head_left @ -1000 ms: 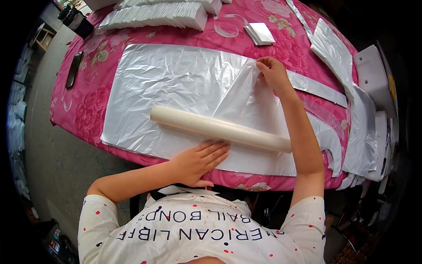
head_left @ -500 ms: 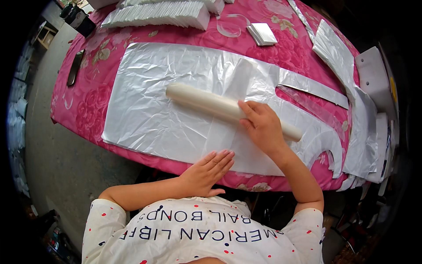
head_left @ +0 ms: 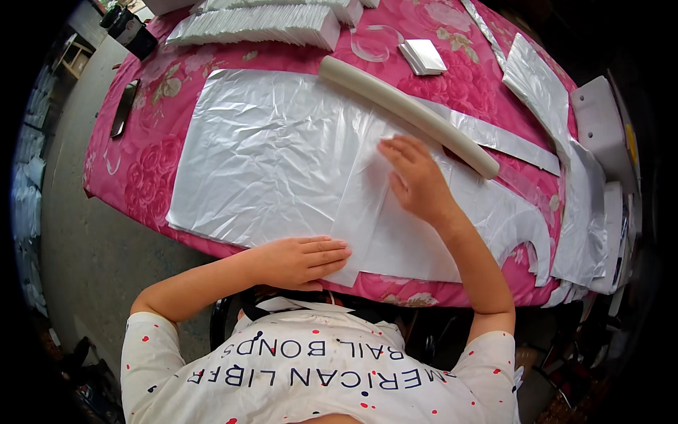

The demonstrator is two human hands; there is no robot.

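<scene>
— Smoothing a folded plastic sheet [head_left: 367, 205], by the look of it; how best to keep the fold true?

— Best judged: pin the near edge flat, sweep from the crease outward, press lightly so no air stays trapped; keep the lower layer, the big silvery sheet [head_left: 268, 148], from creeping on the pink floral tablecloth [head_left: 141, 177].

— Left hand [head_left: 300, 260]?

— Lying flat, palm down, fingers straight and together, pointing right; resting on the near edge of the sheet, at the table's front rim; gripping nothing.

— Right hand [head_left: 417, 180]?

— Also flat and open, fingers slightly spread, pointing up and left; pressed on the folded layer near its middle; forearm running back to the lower right; nothing clamped.

— And the white roller [head_left: 409, 113]?

— Lying loose beyond the right hand, slanted across the far side of the sheet; apart from both hands.

— Anything else close by?

— Stack of folded white sheets [head_left: 261, 25] at the far edge; small white square pad [head_left: 422, 56] near the roller's far end; cut plastic strips [head_left: 494, 138] to the right.
</scene>
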